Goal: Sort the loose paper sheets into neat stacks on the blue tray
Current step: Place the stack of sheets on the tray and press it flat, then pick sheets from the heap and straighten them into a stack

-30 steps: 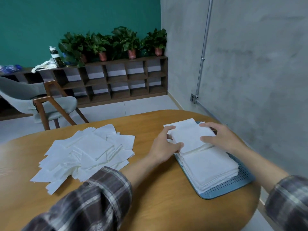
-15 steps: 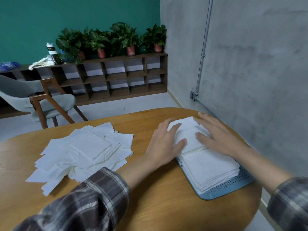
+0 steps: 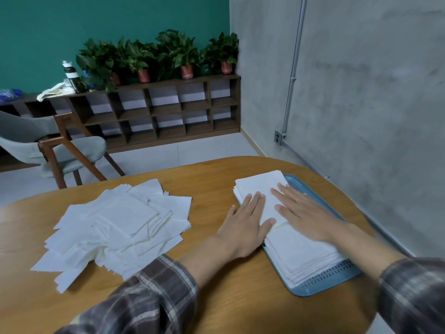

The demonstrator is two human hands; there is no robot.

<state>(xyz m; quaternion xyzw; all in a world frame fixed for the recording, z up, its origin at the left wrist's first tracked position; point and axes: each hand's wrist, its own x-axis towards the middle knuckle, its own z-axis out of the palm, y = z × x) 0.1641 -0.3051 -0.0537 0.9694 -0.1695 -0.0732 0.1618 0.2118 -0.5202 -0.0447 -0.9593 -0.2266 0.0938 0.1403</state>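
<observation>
Paper sheets (image 3: 115, 227) lay in a loose heap on the left of the wooden table (image 3: 216, 297). Two stacks sat on the blue tray (image 3: 325, 283) at the right. The left hand (image 3: 243, 225) and right hand (image 3: 305, 213) lay flat, fingers straight, pressing the far stack (image 3: 260, 189). Uneven pressure could probably skew that stack or slide sheets over the tray's left rim. Beyond the table stood a chair (image 3: 60, 150), a shelf (image 3: 163, 109) and a concrete wall (image 3: 373, 92).

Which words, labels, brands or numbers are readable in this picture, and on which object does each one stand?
None can be read.
Dark bottle with white cap on the wooden shelf: its pale band is too small and blurred to read.
White paper sheets and blue plastic tray: no print visible.
</observation>
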